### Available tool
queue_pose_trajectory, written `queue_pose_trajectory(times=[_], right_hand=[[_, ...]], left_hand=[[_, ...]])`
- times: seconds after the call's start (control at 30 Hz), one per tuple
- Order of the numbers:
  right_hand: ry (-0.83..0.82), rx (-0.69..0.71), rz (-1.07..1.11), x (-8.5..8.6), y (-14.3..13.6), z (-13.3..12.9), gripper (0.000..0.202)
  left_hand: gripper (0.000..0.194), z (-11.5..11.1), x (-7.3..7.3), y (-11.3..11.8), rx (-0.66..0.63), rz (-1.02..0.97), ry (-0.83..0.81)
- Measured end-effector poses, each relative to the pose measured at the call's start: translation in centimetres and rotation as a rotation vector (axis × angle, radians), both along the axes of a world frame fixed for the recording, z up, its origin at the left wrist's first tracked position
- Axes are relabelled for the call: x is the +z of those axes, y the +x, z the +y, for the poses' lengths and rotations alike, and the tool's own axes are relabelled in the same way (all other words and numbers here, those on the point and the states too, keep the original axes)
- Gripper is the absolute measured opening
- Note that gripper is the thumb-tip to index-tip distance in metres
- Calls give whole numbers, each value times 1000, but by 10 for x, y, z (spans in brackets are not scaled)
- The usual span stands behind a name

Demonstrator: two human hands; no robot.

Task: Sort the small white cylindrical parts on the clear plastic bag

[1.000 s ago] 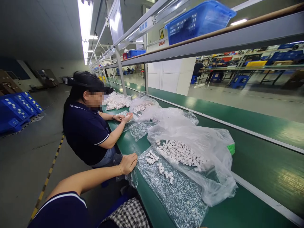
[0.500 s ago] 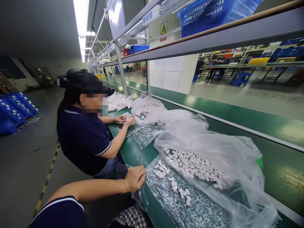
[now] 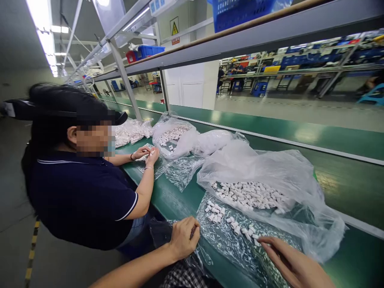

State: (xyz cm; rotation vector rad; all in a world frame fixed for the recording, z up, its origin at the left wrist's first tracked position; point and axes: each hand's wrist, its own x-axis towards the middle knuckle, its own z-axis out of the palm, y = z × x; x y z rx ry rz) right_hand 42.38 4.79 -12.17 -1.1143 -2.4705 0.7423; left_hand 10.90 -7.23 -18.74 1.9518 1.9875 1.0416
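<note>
White pieces lie on the clear sheet, between the left hand, curled beside it, contents unclear, and the right hand, fingers outstretched above it.

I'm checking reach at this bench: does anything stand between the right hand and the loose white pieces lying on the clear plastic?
Nothing visible does: the right hand is right beside the loose white pieces, which lie uncovered on the clear plastic. Whether it touches one is unclear.
</note>
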Motion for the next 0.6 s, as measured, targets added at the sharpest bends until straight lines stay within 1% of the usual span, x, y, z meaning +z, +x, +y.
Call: queue_pose_trajectory(times=[0.07,0.13,0.23,0.3,0.43,0.5,0.6], right_hand=[[108,40,-24,6,-30,-9,28],[217,84,-37,7,-56,-19,28],[349,125,-90,2,-84,-31,28],[434,134,-124,-3,-99,-35,27],[573,163,-157,-8,-129,-37,23],[620,174,-173,-9,-143,-34,21],[642,128,-197,-10,-158,-26,15]], left_hand=[[11,-2,6,-4,-38,-52,-33],[15,-6,14,-10,-93,-123,-78],[24,-17,24,-20,-157,-216,-105],[25,-24,29,-26,-169,-225,-101],[21,-32,31,-35,-160,-179,-94],[17,-29,30,-37,-146,-157,-88],[15,-19,28,-38,-141,-144,-70]])
